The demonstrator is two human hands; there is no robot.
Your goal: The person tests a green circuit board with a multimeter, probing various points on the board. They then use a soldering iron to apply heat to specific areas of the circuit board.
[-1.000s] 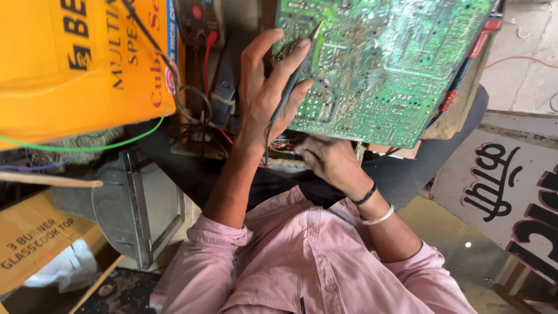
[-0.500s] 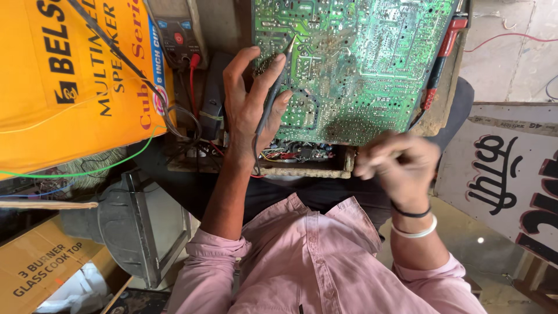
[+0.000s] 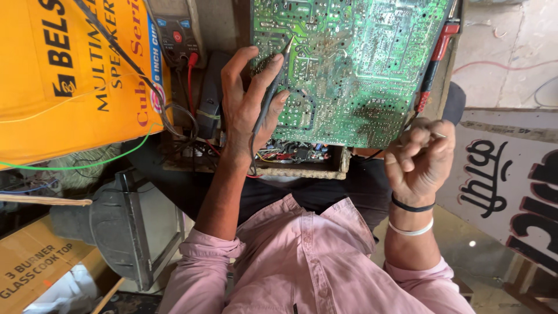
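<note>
The left hand (image 3: 247, 110) is gripping a thin black probe (image 3: 273, 81) between thumb and fingers, pen-fashion, and is pressing its metal tip against the upper left part of the green circuit board (image 3: 360, 64). The board is standing tilted in front of the person, solder side facing the camera, and its lower edge is sitting in a shallow tray (image 3: 302, 166) crowded with small parts and coloured wires. A black lead is running from the probe down past the wrist.

The right hand (image 3: 418, 160) is hovering just below the lower right corner of the board, curled into a loose fist; something thin is showing at the fingertips, but it is too small to tell what it is, so whether the hand is grasping anything cannot be told. A black band and a white band are sitting on that wrist. A red probe (image 3: 436, 58) is lying along the right edge of the board, apart from the right hand.

Left of the left hand a meter (image 3: 174, 35) with red and black leads is resting beside an orange box (image 3: 64, 75). A brown carton (image 3: 35, 273) is lying at the lower left
</note>
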